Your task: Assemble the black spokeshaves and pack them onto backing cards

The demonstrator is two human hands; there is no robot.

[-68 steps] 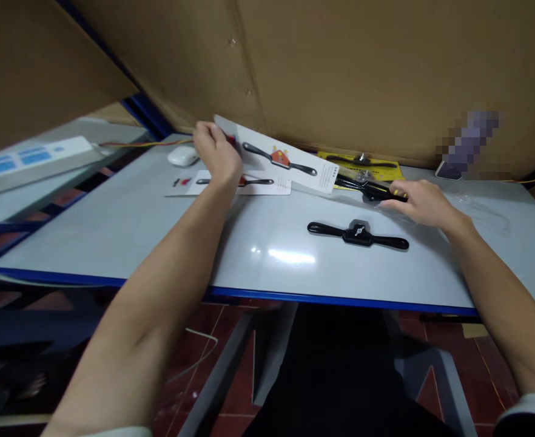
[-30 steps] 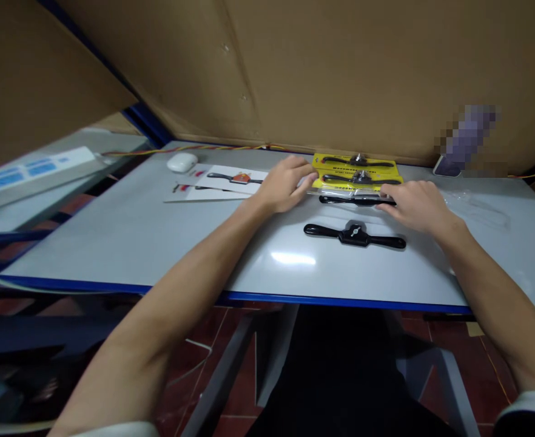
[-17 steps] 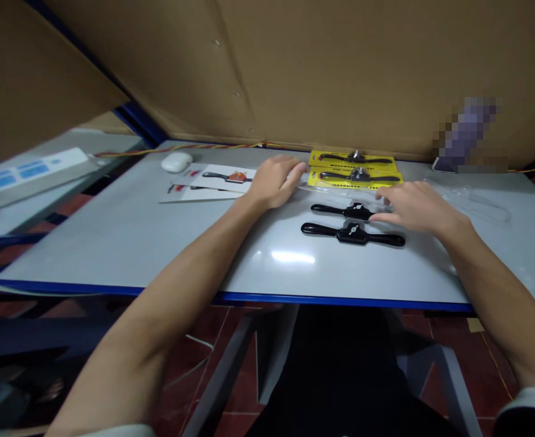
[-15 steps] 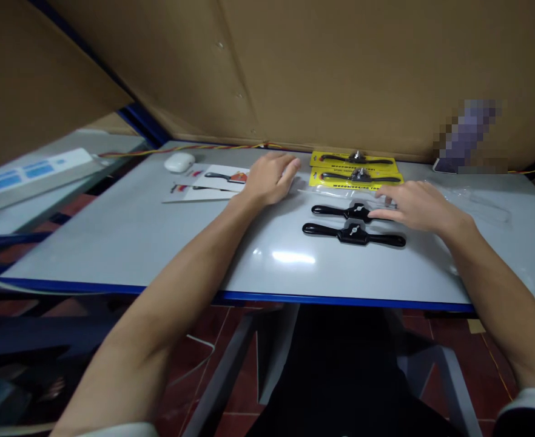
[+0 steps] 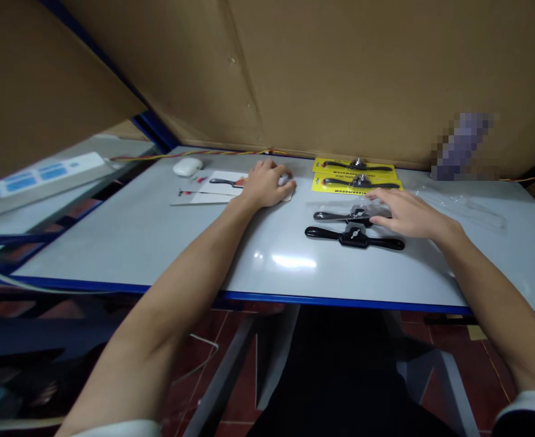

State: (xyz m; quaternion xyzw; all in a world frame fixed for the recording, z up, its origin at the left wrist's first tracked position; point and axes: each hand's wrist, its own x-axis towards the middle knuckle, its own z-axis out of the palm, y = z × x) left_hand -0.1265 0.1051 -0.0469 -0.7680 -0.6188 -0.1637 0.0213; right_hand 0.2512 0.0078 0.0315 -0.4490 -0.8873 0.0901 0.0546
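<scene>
A big grey table (image 5: 126, 243) with a blue front edge fills the view. Brown cardboard walls (image 5: 340, 73) stand close behind it and on the left. A red and yellow wire (image 5: 195, 154) runs along the back edge. The floor below is red tile.

The near half of the table is bare, so there is lots of room there. The back is crowded. Two yellow packs (image 5: 356, 175) lie near the wall, and a clear plastic bit (image 5: 472, 206) lies to the right.

The left hand (image 5: 264, 184) lies curled, palm down, on white cards (image 5: 213, 187) with tool pictures. I cannot tell if it grips them. A small white case (image 5: 188, 166) sits just past the cards.

The right hand (image 5: 404, 212) lies flat and loose, fingers on the end of a black tool (image 5: 340, 214) with two handles, which still has clear wrap on it. A second black tool (image 5: 353, 237) lies bare just in front of it, not touched.

Half a second ago the left hand was nearer the yellow packs. Now it is back on the cards. The right hand has slid a little nearer.
</scene>
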